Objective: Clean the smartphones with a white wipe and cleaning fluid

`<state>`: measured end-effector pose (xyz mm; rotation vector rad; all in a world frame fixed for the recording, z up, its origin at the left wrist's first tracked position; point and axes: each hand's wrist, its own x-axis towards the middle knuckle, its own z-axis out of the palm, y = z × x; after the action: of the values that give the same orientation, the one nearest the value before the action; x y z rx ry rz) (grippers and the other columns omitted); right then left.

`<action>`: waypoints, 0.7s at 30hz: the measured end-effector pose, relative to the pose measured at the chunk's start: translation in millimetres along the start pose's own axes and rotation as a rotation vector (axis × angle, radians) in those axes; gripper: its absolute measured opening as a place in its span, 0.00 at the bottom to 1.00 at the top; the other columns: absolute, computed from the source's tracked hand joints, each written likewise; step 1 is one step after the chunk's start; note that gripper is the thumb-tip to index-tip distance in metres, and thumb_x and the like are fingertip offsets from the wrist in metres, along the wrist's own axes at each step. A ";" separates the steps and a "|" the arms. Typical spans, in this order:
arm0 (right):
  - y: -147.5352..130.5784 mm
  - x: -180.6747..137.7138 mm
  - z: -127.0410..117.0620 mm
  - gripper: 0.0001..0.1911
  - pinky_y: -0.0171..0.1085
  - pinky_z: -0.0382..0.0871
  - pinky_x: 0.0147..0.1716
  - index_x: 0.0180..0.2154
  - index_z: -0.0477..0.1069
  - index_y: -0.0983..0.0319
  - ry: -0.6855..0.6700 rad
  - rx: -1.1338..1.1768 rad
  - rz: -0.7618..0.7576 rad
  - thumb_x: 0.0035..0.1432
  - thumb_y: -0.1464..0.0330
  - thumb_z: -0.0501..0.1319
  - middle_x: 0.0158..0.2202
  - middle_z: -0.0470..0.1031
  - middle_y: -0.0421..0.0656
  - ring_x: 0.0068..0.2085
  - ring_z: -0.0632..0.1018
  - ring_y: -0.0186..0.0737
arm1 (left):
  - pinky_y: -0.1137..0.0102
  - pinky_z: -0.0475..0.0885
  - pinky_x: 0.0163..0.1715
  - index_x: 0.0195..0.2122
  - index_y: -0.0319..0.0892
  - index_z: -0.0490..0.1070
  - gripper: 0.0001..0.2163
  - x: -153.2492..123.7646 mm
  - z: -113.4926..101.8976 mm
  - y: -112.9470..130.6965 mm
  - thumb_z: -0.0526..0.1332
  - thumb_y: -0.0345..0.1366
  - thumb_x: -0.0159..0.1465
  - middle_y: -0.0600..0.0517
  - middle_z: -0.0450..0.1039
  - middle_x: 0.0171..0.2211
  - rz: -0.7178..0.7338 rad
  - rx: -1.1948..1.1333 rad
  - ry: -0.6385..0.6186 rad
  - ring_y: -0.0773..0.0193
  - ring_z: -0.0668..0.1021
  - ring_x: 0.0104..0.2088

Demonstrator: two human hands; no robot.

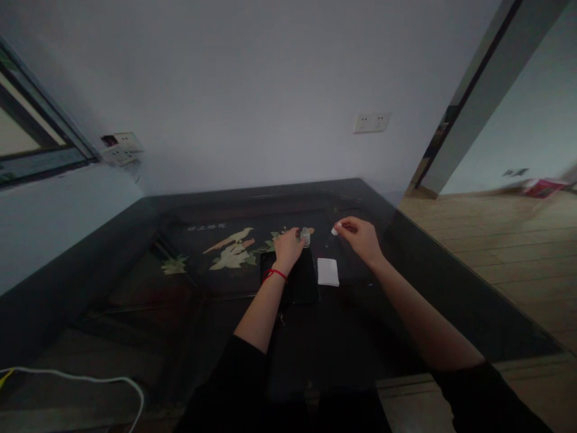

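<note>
Head view: fingers of the right hand clamped a dropper by its white cap, perhaps to keep the tube clear. Left of them, the left hand's fingers seemed closed on a clear bottle, probably steadying it. Nearer me than both, white paper and a black case lay on the surface.

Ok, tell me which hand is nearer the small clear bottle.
Left. The left hand touches the bottle; the right hand is apart, to its right, holding a white-capped dropper.
</note>
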<state>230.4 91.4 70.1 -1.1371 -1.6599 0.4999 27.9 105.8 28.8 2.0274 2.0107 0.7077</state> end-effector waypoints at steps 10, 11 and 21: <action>-10.8 51.8 58.0 0.08 0.36 0.72 0.36 0.31 0.73 0.61 0.035 -0.044 -0.085 0.54 0.64 0.60 0.30 0.79 0.44 0.33 0.80 0.41 | 0.68 0.66 0.48 0.51 0.49 0.70 0.17 3.5 5.1 10.7 0.59 0.44 0.62 0.48 0.76 0.46 -0.034 0.012 -0.014 0.59 0.76 0.47; -7.7 52.4 60.9 0.08 0.36 0.72 0.36 0.32 0.73 0.61 0.026 -0.048 -0.084 0.54 0.64 0.60 0.30 0.79 0.43 0.33 0.80 0.41 | 0.68 0.66 0.48 0.52 0.50 0.70 0.17 3.6 5.2 10.3 0.59 0.44 0.62 0.48 0.76 0.46 -0.037 0.014 -0.017 0.59 0.76 0.47; 14.4 51.6 79.5 0.10 0.36 0.71 0.39 0.39 0.75 0.59 -0.229 -0.271 -0.063 0.54 0.69 0.61 0.34 0.80 0.42 0.35 0.80 0.39 | 0.67 0.65 0.48 0.52 0.49 0.70 0.17 5.9 5.9 5.6 0.58 0.43 0.62 0.47 0.77 0.44 -0.056 0.026 -0.049 0.59 0.76 0.47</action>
<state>163.5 158.1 53.8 -1.2549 -2.0020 0.3834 35.3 112.4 27.4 1.9740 2.0503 0.6184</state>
